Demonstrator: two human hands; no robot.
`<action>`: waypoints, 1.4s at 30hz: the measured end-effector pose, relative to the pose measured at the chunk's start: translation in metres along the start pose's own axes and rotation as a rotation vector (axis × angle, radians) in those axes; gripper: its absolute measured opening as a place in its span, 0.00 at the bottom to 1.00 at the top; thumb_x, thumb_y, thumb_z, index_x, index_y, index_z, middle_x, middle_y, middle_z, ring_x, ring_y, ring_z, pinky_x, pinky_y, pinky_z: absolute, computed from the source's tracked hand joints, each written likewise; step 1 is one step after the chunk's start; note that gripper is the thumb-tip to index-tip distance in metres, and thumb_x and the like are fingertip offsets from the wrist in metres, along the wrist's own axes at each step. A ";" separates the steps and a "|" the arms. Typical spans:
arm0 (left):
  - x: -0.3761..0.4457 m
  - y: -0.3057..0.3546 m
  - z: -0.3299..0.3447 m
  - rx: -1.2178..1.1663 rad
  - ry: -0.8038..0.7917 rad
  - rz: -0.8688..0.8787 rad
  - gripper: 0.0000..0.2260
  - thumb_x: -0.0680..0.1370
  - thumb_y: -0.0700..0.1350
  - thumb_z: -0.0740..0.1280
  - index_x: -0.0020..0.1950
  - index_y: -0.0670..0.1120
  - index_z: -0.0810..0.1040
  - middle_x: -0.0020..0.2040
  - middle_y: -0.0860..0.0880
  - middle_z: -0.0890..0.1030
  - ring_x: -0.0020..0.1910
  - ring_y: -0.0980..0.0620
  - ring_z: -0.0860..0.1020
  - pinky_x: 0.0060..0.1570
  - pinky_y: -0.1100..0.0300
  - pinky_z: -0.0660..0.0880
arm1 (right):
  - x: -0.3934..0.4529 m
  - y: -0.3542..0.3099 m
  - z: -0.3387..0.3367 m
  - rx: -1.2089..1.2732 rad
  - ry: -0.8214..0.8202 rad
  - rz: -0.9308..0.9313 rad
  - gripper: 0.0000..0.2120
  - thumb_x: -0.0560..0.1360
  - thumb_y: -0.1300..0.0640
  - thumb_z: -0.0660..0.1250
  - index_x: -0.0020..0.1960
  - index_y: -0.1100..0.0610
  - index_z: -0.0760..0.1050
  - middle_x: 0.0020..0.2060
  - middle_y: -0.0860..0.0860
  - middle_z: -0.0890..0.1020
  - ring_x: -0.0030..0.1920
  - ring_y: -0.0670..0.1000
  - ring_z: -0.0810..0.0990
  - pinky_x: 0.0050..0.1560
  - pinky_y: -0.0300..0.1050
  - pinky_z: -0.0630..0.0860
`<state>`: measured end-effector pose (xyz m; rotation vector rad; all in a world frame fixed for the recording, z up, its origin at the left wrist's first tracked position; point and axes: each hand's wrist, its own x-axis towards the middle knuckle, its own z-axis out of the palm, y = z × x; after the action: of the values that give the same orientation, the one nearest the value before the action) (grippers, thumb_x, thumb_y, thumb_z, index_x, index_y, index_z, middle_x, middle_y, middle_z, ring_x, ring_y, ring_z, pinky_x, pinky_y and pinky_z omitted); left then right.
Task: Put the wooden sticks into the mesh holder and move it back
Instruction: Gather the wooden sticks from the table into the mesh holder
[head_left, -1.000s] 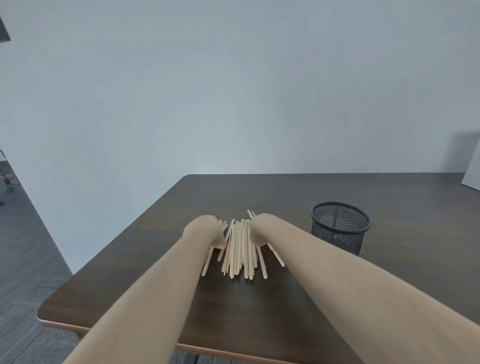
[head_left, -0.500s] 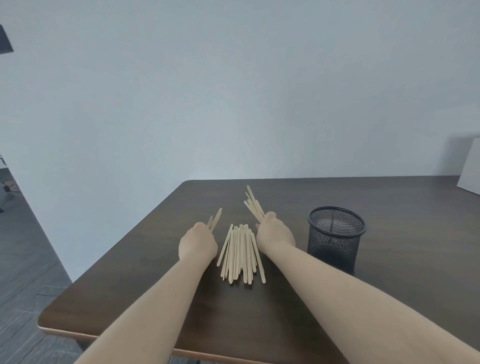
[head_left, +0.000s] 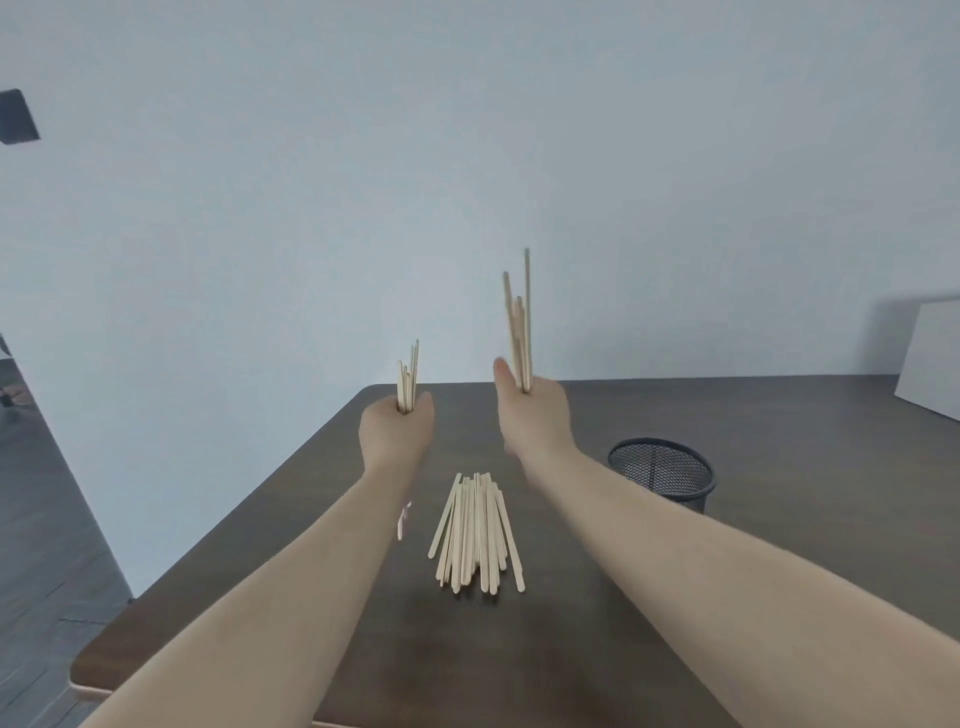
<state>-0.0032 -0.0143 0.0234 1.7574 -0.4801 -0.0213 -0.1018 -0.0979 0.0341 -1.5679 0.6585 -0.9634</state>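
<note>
A pile of pale wooden sticks (head_left: 475, 530) lies on the dark table (head_left: 779, 519) between my forearms. My left hand (head_left: 397, 431) is raised above the table, fisted around a small upright bunch of sticks (head_left: 409, 374). My right hand (head_left: 532, 415) is also raised, gripping a taller upright bunch of sticks (head_left: 519, 332). The black mesh holder (head_left: 662, 473) stands upright on the table to the right of my right forearm, apart from both hands. I see no sticks in the part of its inside that shows.
A white board (head_left: 930, 358) leans at the table's far right. The table's left edge and rounded near-left corner (head_left: 78, 680) drop to a grey floor. A pale wall stands behind. A dark object (head_left: 18, 117) hangs at the upper left.
Both hands closed on sticks from the pile and lifted them up off the table, turning the bunches upright. The remaining pile stayed in place and the holder did not move.
</note>
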 end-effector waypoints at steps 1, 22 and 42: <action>-0.001 0.010 0.002 -0.063 -0.016 0.009 0.20 0.75 0.42 0.63 0.29 0.48 0.53 0.27 0.51 0.56 0.27 0.51 0.53 0.30 0.59 0.53 | 0.003 -0.012 -0.009 0.077 0.004 0.021 0.24 0.79 0.46 0.60 0.30 0.53 0.55 0.23 0.49 0.59 0.22 0.50 0.58 0.24 0.38 0.58; -0.065 0.119 0.143 -0.422 -0.304 0.064 0.15 0.73 0.42 0.63 0.31 0.48 0.59 0.28 0.47 0.61 0.27 0.50 0.57 0.29 0.59 0.56 | 0.026 -0.003 -0.143 0.123 -0.006 0.050 0.24 0.78 0.45 0.64 0.29 0.54 0.60 0.14 0.45 0.64 0.15 0.46 0.61 0.20 0.36 0.61; -0.067 0.086 0.156 -0.244 -0.288 0.114 0.14 0.74 0.44 0.66 0.31 0.45 0.65 0.26 0.45 0.70 0.25 0.47 0.69 0.31 0.56 0.70 | 0.028 0.010 -0.137 0.025 0.000 0.020 0.13 0.76 0.56 0.63 0.35 0.57 0.66 0.26 0.54 0.72 0.21 0.48 0.68 0.26 0.40 0.71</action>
<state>-0.1327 -0.1515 0.0491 1.4911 -0.7547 -0.2454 -0.2038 -0.1937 0.0365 -1.5369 0.6582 -0.9535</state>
